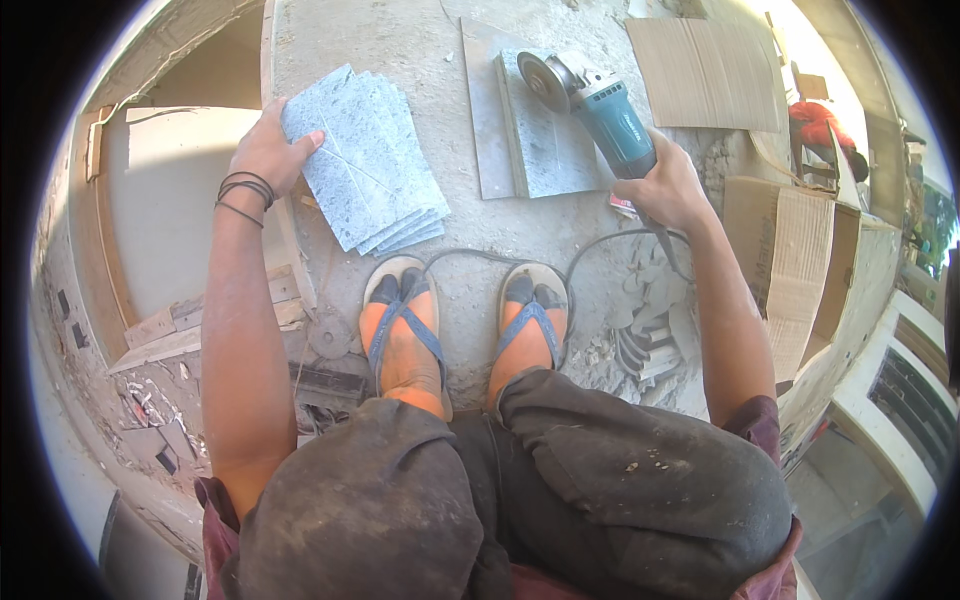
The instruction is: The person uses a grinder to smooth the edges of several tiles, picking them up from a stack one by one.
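Note:
My left hand (268, 150) grips the upper left edge of a pale blue speckled tile (350, 165), its thumb laid over the top face. This tile lies on a fanned stack of similar tiles (412, 185), and a thin straight line crosses its face. In my right hand (672, 185) is a teal angle grinder (615, 120), held around its body. The grinder's disc (542, 82) hangs above another blue tile (550, 155), which rests on a flat grey slab (485, 110). Whether the disc touches that tile, I cannot tell.
A black cord (470, 252) loops past my sandalled feet (410, 330). Flat cardboard (705, 75) and a cardboard box (790, 260) stand to the right. Tile scraps (655, 330) litter the dusty floor. Wooden boards (220, 315) lie at left; a red item (820, 130) shows far right.

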Demonstrator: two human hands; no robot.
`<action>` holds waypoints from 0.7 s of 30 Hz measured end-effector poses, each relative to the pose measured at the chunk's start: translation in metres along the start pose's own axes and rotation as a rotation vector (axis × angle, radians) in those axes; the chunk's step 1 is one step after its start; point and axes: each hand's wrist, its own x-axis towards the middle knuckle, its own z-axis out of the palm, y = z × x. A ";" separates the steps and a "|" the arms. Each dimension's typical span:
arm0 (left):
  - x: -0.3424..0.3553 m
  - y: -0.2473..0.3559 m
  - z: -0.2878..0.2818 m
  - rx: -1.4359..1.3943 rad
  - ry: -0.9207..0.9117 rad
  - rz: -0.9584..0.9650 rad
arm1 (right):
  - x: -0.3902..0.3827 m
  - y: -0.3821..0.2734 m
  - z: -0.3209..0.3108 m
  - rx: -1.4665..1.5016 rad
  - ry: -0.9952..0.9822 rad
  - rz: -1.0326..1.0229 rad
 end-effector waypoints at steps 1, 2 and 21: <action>0.001 -0.001 -0.001 -0.013 -0.006 0.007 | -0.002 0.003 0.000 0.008 0.000 -0.008; 0.002 -0.003 0.000 -0.027 -0.011 0.014 | -0.005 0.007 0.000 0.008 0.001 0.006; -0.004 0.015 -0.011 0.106 -0.052 -0.068 | -0.059 0.031 -0.005 0.031 -0.019 0.137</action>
